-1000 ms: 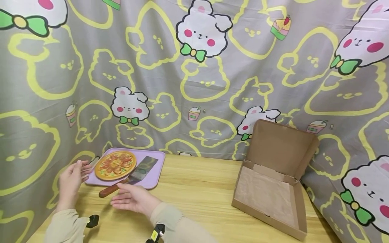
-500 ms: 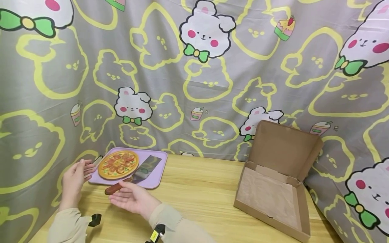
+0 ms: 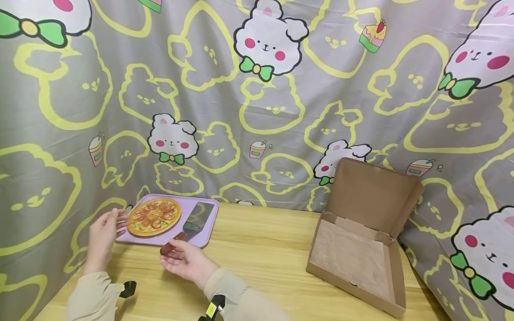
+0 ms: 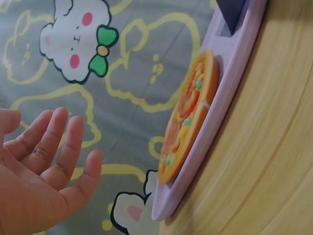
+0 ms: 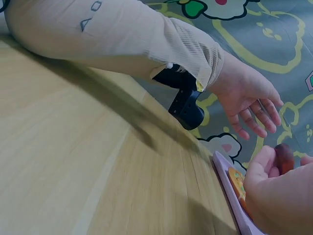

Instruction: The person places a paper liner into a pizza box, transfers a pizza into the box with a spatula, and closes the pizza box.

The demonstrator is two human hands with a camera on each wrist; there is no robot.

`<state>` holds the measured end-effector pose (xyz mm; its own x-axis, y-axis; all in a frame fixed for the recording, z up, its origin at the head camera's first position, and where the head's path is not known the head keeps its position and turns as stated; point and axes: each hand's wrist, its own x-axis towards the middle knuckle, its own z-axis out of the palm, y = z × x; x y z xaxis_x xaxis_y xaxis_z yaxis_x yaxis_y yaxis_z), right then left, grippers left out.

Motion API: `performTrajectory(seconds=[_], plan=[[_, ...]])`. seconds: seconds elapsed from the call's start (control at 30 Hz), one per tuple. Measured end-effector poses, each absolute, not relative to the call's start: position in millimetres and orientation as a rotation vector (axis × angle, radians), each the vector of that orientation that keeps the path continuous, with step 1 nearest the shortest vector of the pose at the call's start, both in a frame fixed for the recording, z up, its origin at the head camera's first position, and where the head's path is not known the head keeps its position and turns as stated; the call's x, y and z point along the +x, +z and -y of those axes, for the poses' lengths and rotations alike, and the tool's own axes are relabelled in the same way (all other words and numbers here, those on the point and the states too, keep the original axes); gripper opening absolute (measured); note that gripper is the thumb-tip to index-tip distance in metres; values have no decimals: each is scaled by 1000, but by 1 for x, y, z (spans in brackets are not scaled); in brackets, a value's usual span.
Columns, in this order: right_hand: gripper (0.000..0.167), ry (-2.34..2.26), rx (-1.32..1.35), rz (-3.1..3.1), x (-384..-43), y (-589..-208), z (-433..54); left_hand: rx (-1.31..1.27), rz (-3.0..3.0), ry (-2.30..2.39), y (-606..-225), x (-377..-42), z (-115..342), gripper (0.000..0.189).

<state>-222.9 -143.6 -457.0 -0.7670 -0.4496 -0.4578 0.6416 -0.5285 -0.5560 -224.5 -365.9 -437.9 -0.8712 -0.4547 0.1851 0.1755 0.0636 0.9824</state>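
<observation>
My right hand (image 3: pixel 190 263) holds the brown wooden handle (image 3: pixel 172 245) of a spatula, thumb on top and fingers beneath. Its broad, shiny metal blade (image 3: pixel 198 217) lies over the right part of a lilac tray (image 3: pixel 160 241). Left of the blade, a round toy-like pizza (image 3: pixel 154 217) with red and green toppings rests on the tray. My left hand (image 3: pixel 105 234) is by the tray's left end, palm facing inward, and holds nothing. The left wrist view shows that hand's fingers (image 4: pixel 68 152) loosely bent and apart from the pizza (image 4: pixel 188 120). In the right wrist view, the handle end (image 5: pixel 283 157) pokes out from the grip.
An open cardboard box (image 3: pixel 353 258) stands at the right of the wooden table (image 3: pixel 257 249), its lid (image 3: pixel 371 196) raised and brown paper inside. A patterned curtain (image 3: pixel 277 147) closes off the back and sides. Both wrists carry black camera mounts (image 3: pixel 127 289).
My right hand has taken hold of the spatula handle and swung it to the right, so the blade has shifted away from the pizza. My left hand has moved slightly right.
</observation>
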Motion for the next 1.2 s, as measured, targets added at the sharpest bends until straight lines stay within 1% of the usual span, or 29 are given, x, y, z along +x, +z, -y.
performTrajectory(seconds=[0.1, 0.17, 0.3, 0.5, 0.7, 0.87, 1.03, 1.13, 1.2], plan=[[11, -2284, 340, -1009, -226, -459, 141, 295, 1913, -1852, -438, -228, 363, 26], [7, -2286, 331, -1032, -228, -459, 140, 309, 1919, -1854, -438, -230, 361, 27], [6, -2278, 303, -1057, -231, -458, 135, 329, 1949, -1840, -436, -235, 356, 23], [6, -2247, 227, -1137, -231, -457, 126, 358, 2003, -1816, -434, -238, 348, 26], [9, -2236, 162, -1147, -234, -458, 112, 376, 2018, -1829, -432, -245, 339, 35], [5, -2187, 130, -1188, -237, -461, 98, 409, 1970, -1892, -432, -255, 325, 40], [2, -2144, 70, -1239, -237, -463, 87, 411, 1919, -2004, -429, -264, 311, 34], [4, -2121, 30, -1266, -236, -462, 81, 410, 1853, -2088, -425, -268, 304, 27], [7, -2114, 4, -1289, -234, -460, 76, 397, 1850, -2097, -421, -270, 299, 28]])
